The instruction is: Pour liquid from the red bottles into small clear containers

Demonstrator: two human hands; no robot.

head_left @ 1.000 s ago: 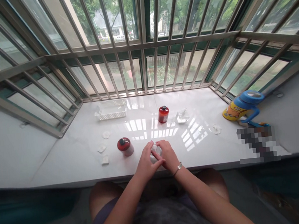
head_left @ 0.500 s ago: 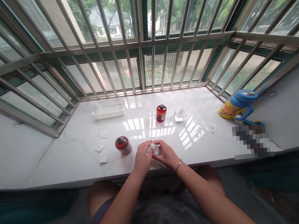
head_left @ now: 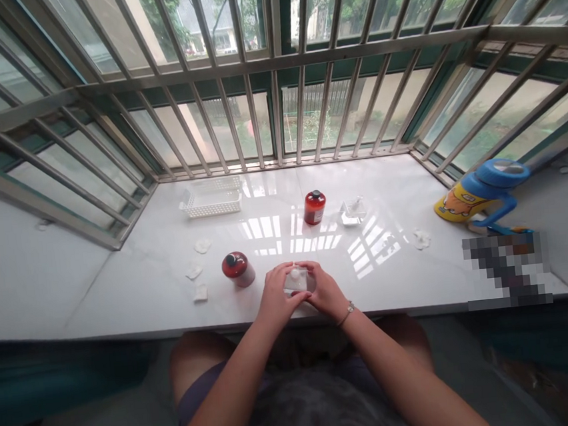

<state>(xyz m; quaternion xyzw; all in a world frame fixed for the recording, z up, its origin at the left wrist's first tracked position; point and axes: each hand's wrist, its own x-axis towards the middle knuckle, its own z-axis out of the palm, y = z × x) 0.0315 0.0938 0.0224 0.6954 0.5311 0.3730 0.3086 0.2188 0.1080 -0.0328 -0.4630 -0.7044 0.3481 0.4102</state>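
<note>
One clear box [head_left: 295,286] is held between the left hand [head_left: 278,294] and the right hand [head_left: 327,290], near the front edge of the white surface [head_left: 145,286]. The hands are curved around opposite sides of the box; the fingertips come close together at the far side, and the thumbs meet at the near side. Whether the base of the box rests on the surface is hidden.

Change noted: half a second ago the left hand's digits lie over the white knob [head_left: 295,274] at the top; now the knob shows uncovered. Effect: the grip appears to have passed from handling the top to steadying the box from both sides.

Adjacent items: a near red bottle [head_left: 239,271] stands just left of the left hand. A far red bottle [head_left: 315,208] and a second clear box [head_left: 353,213] stand beyond the hands. Three white pieces [head_left: 200,293] lie further left, and one white scrap [head_left: 422,238] lies well to the right. A white basket [head_left: 216,209] stands at the back left.
</note>
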